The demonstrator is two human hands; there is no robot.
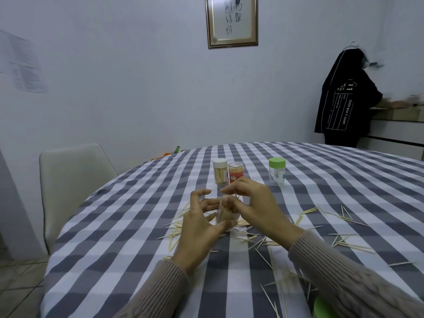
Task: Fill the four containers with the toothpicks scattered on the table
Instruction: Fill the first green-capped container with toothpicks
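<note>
Toothpicks [339, 214] lie scattered over the checked tablecloth [137, 237] around a clear container [226, 214] standing at the table's middle, already packed with sticks; 3 more containers stand behind it. The left hand [199, 226] curls round that container, thumb against its near side, while the right hand [257, 203] pinches a few toothpicks at its mouth. With the mouth so crowded, I judge the new sticks could jam, spill, or tip the container.

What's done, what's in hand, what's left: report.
Done: white-lid jar looks full and capped; red jar capped. In hand: left hand steadies the open jar, already packed; right hand feeds toothpicks. Left: green-lid jar nearly empty; many toothpicks still scattered.
</note>
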